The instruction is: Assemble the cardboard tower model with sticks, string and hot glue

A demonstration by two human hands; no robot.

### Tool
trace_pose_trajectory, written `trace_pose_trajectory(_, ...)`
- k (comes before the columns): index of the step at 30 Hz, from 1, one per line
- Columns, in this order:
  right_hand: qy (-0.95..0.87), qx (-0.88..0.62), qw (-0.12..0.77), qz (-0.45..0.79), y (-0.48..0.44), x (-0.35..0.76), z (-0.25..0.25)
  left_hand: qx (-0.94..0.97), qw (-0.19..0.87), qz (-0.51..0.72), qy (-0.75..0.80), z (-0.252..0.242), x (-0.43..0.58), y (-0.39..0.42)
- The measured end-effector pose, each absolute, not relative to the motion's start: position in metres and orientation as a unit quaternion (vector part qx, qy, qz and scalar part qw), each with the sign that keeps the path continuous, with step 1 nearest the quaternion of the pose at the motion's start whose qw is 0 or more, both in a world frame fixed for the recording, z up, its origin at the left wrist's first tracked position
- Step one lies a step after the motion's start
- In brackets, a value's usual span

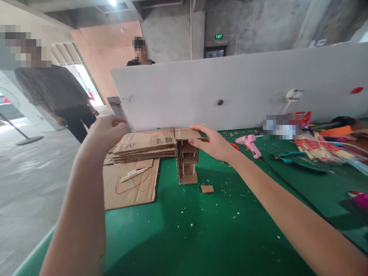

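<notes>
On the green table [172, 237], near the middle of the view, a small cardboard stand [188, 179] rises upright, with shelf-like compartments open toward the viewer. The right hand [211, 142] reaches to its top from the right; the thumb and forefinger are apart, the thumb at the front edge of the top panel, but I cannot tell whether they clamp it. The left hand [108, 128] is over the left end of a cardboard stack [152, 138], its fingers bent and close together; whether they grip anything is hidden. The stack lies flat just left of the stand. Nearer the viewer, a cardboard sheet [143, 195] bears loops of red string [116, 186] and a pale stick [134, 173]. A cardboard scrap [207, 189] lies just in front of the stand, among pale crumbs. Farther right are a pink glue gun [249, 142] and pliers [304, 164] with teal handles. Behind the table stands a white board [172, 92]; one person [54, 92] stands at the left, and another person [140, 53] shows above the board.
</notes>
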State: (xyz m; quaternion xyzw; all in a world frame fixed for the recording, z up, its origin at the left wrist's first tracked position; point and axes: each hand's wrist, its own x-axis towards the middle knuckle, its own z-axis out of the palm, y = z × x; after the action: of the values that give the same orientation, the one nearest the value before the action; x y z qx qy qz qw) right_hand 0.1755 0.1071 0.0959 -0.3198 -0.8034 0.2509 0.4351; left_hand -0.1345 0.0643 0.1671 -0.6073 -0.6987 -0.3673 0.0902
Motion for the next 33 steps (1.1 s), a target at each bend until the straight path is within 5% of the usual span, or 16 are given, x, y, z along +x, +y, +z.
trace_pose_trajectory(5, -0.806, -0.324, 0.427, 0.251, 0.105, 0.175, 0.098, -0.690, 0.195, -0.345, -0.605, 0.175, -0.093, 0.043)
trace_pose_trajectory(11, -0.811, -0.309, 0.434, 0.242, 0.106, 0.174, 0.097, -0.854, 0.038, -0.234, -0.464, 0.165, -0.046, 0.039)
trace_pose_trajectory(33, -0.781, -0.354, 0.424, 0.292, 0.101, 0.183, 0.106, -0.832, -0.069, -0.284, -0.471, 0.151, -0.045, 0.057)
